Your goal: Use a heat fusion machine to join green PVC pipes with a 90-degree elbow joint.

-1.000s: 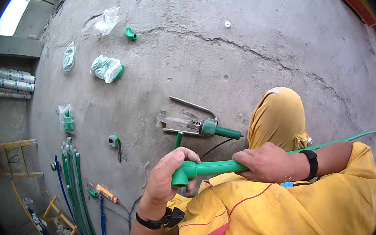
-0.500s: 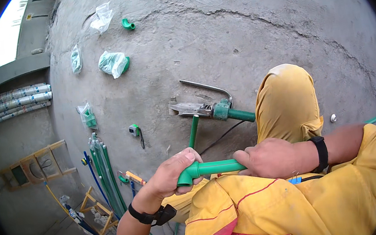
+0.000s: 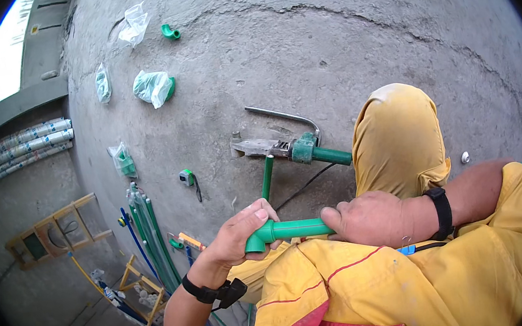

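My left hand (image 3: 234, 237) is closed round a green plastic elbow fitting (image 3: 256, 243) with one round mouth facing the lower edge. A short green pipe (image 3: 300, 229) sits in the fitting, and my right hand (image 3: 369, 220) grips its other end. Past my left fingers a thin green pipe (image 3: 268, 178) points away from me; whether it joins the elbow is hidden. Beyond my hands lies a pipe welding iron (image 3: 304, 148) with a green handle, a flat metal heating plate and a bent metal stand.
Bagged green fittings (image 3: 152, 87), a loose green elbow (image 3: 170, 32) and a tape measure (image 3: 187, 177) lie on the concrete floor. Several green pipes (image 3: 152, 232) lie at left, near a wooden ladder (image 3: 52, 232). A dark cord (image 3: 308, 185) runs by my yellow-clad knee (image 3: 399, 142).
Both hands keep their grip on the elbow and pipe, which have shifted slightly up in the picture. The surroundings have moved a little with the view.
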`<state>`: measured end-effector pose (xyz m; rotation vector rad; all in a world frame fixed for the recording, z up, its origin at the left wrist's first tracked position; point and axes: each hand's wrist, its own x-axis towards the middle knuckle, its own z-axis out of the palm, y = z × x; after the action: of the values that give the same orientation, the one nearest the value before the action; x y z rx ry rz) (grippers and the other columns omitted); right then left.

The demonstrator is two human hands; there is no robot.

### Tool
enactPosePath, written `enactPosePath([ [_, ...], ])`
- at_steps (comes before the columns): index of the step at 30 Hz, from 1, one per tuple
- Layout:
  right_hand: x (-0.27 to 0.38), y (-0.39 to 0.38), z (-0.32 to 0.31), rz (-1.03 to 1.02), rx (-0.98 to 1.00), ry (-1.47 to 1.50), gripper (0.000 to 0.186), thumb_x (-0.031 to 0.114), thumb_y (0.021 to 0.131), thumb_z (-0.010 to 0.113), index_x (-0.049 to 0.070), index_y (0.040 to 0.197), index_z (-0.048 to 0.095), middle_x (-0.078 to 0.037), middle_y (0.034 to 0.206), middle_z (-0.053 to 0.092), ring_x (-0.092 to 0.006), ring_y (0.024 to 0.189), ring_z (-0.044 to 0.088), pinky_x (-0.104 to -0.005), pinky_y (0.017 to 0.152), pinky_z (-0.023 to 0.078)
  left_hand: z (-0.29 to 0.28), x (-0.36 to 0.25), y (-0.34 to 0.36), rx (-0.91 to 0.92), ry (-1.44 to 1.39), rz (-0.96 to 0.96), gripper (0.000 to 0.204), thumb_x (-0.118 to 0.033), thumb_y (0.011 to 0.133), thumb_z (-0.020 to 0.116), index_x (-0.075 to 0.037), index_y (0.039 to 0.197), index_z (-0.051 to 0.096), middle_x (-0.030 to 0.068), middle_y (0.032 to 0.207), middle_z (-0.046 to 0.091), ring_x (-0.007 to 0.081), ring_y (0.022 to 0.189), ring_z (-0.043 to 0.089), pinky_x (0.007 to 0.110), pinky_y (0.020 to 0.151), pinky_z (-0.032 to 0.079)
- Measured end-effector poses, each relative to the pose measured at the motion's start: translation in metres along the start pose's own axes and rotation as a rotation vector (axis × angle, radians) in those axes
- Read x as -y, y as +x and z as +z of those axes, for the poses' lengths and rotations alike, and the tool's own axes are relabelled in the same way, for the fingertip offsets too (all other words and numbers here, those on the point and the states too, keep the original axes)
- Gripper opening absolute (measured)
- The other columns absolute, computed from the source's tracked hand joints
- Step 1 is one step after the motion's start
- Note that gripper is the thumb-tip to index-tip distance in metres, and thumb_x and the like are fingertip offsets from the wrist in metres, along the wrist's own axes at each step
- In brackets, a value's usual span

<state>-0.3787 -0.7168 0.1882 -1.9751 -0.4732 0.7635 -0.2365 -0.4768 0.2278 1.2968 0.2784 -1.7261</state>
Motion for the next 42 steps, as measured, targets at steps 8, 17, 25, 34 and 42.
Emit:
enactPosePath([
  [8,0.001,-0.003,0.001,0.033,0.005,0.02,0.031,0.032,0.096,0.051,0.002,0.101,0.045,-0.019,0.076,0.064,-0.037,0.071,0.067,-0.0474,0.061,0.053,-0.001,0.003,0.002,0.065,-0.224,-0.024,0.035,-0.035,0.103,0.04,-0.002,0.102,0.052,0.0143,0.079,0.06,0.0126,0.046,0.047,0.022,0.038,0.035],
  [17,-0.02,-0.05,-0.038,0.014,-0.052,0.343,0.039,0.042,0.097,0.055,0.004,0.096,0.053,-0.017,0.077,0.063,-0.0393,0.067,0.062,-0.048,0.06,0.05,-0.005,-0.022,-0.02,-0.04,0.438,0.373,0.042,-0.026,0.081,0.081,-0.002,0.11,0.06,0.0038,0.092,0.062,0.0107,0.076,0.059,0.024,0.066,0.048],
  [25,-0.01,-0.054,-0.011,0.068,-0.3,-0.255,0.035,0.037,0.09,0.063,0.005,0.089,0.05,-0.011,0.07,0.056,-0.029,0.06,0.062,-0.0412,0.052,0.048,-0.005,-0.025,0.0,-0.076,0.995,0.603,0.039,-0.018,0.072,0.084,-0.007,0.102,0.061,0.0083,0.087,0.063,0.0216,0.078,0.064,0.031,0.07,0.049],
  [34,-0.024,-0.046,-0.005,0.075,-0.234,-0.3,0.033,0.034,0.092,0.059,0.004,0.084,0.048,-0.011,0.067,0.056,-0.0266,0.056,0.062,-0.0397,0.048,0.048,-0.011,-0.034,0.029,-0.141,1.267,0.638,0.027,-0.01,0.066,0.081,-0.01,0.084,0.061,0.0084,0.072,0.063,0.0292,0.064,0.063,0.035,0.056,0.049],
  [42,-0.031,-0.046,-0.009,0.098,-0.21,-0.299,0.031,0.033,0.091,0.059,0.003,0.085,0.049,-0.011,0.068,0.059,-0.0265,0.057,0.064,-0.04,0.048,0.049,-0.013,-0.036,0.041,-0.119,1.308,0.665,0.027,-0.01,0.064,0.081,-0.01,0.083,0.061,0.0091,0.072,0.063,0.03,0.065,0.064,0.035,0.056,0.049],
])
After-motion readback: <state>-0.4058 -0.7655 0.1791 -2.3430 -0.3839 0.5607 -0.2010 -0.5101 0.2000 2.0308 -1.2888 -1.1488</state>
